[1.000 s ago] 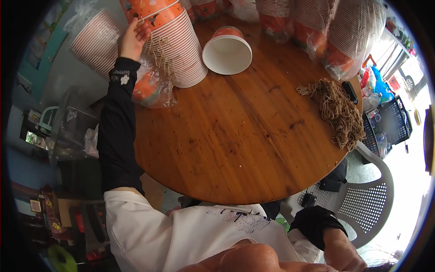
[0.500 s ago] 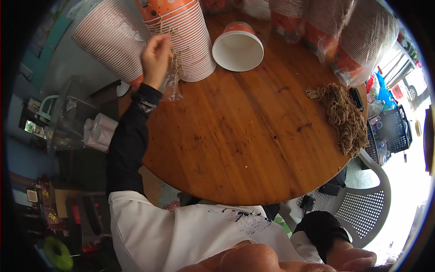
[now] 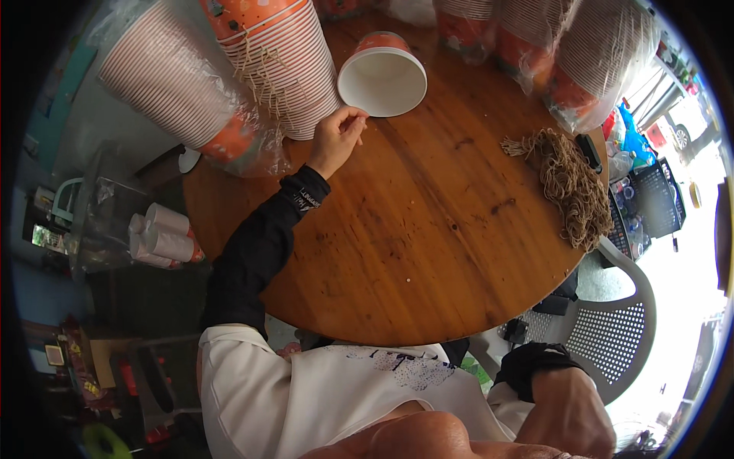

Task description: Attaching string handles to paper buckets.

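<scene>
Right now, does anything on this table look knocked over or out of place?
Yes. One paper cup lies tipped on its side beside the left hand, open mouth showing. A tangled heap of brown string sprawls at the table's right edge.

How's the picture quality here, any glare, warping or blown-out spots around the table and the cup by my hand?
Head view: fisheye warping bends the round wooden table and cup stacks toward a black rim; daylight overexposes the right edge beyond the white chair; plastic wrap on the upper-right stacks shows glare; the left hand and the tipped paper cup are evenly lit and fairly sharp; the left floor area is dark.
</scene>
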Motion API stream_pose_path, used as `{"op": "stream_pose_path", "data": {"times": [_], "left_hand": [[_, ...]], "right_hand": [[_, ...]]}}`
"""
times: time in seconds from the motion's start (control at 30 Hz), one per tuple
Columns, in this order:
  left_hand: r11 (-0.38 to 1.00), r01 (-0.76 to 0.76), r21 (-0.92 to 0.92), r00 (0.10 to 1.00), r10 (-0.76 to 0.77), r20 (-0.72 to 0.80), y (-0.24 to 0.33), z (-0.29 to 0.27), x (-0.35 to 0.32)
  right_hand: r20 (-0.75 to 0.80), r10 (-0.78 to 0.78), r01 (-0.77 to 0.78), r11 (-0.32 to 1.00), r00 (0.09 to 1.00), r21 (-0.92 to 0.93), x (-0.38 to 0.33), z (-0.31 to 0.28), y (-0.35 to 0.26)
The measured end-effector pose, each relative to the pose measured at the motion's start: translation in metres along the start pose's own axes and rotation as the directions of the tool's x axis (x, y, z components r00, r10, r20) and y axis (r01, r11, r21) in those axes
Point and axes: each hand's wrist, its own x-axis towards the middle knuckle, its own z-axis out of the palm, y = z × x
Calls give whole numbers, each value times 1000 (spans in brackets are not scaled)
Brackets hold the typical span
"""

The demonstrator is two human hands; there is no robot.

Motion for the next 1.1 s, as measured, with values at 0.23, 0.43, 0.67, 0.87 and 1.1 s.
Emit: {"op": "stream_pose_path", "data": {"times": [0.23, 0.43, 0.67, 0.87, 1.1], "left_hand": [[842, -289, 456, 903, 398, -162, -28, -9, 48], [546, -356, 759, 849, 529, 18, -13, -15, 97], [525, -313, 792, 862, 508, 4, -16, 1, 106], [554, -372, 745, 849, 528, 31, -22, 3, 105], [551, -415, 724, 851, 516, 96, -7, 8, 94]], "right_hand": [[-16, -53, 54, 996, 998, 74, -13, -43, 31], [-948, 268, -974, 194, 171, -121, -113, -114, 76], [-903, -363, -940, -322, 232, -113, -257, -205, 74], [-910, -350, -932, -350, 223, -94, -261, -220, 74], [-924, -256, -899, -407, 283, -163, -225, -212, 89]]}}
